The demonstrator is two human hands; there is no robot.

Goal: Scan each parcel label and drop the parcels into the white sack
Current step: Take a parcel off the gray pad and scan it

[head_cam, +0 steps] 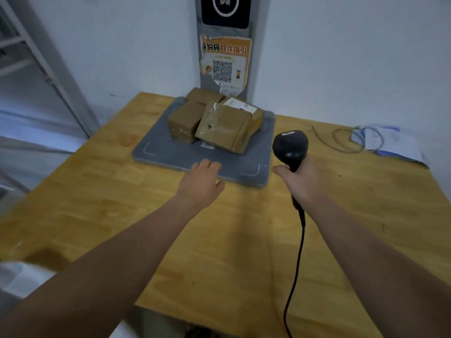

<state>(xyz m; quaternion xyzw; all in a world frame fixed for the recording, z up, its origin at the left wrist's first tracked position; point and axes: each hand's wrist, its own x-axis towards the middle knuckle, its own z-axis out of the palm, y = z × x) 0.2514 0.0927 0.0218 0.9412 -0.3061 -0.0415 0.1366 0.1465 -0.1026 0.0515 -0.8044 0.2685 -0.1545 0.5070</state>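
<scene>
The right hand grips the black scanner; the left hand, fingers relaxed, holds nothing.

A wooden table stands in a corner of pale walls, metal shelving left.

Single head view, looking forward-down across table toward wall; parcels mid-distance.

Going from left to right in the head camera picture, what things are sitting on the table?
Brown parcels → black scanner → grey cable → papers.
</scene>
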